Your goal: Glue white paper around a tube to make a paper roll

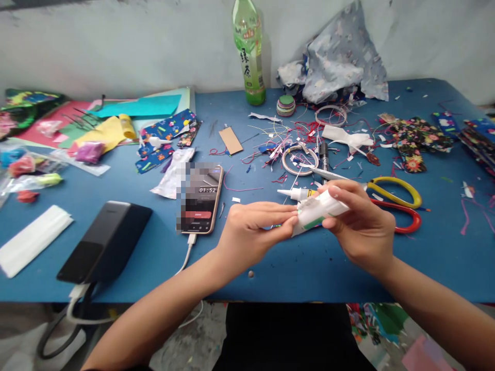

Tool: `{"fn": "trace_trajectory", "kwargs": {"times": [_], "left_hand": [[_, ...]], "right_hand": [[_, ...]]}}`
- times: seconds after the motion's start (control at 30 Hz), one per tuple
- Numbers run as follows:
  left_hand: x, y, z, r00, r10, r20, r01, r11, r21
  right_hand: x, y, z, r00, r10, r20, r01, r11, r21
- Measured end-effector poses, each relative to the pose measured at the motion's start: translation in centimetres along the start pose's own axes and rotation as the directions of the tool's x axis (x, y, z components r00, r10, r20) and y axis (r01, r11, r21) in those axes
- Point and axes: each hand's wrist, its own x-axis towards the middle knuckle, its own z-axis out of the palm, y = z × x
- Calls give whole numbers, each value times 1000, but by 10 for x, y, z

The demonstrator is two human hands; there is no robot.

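My right hand [359, 224] is closed around a white glue tube [323, 210] with green print, held slanted above the blue table [294, 265] near its front edge. My left hand [253, 229] meets it from the left, fingers pinched on the tube's lower left end. A small glue bottle with a white nozzle [296, 194] lies on the table just behind the hands. Scissors with a yellow and a red handle [398, 203] lie to the right, behind my right hand.
A phone [201, 198] on a cable and a black power bank [106, 242] lie to the left. A green bottle [249, 51] stands at the back by crumpled cloth [340, 62]. Wire rings, thread scraps, patterned fabric and coloured paper litter the table.
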Motion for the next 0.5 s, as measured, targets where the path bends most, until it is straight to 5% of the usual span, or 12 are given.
{"fn": "trace_trajectory", "kwargs": {"times": [0.33,0.5], "left_hand": [[6,3,-6,988,-139,74,147,982,-116],[5,2,-9,989,-117,85,125,987,-103]], "right_hand": [[1,-2,0,1000,10,-24,-9,999,47],[1,-4,-1,1000,-2,10,1,999,33]]}}
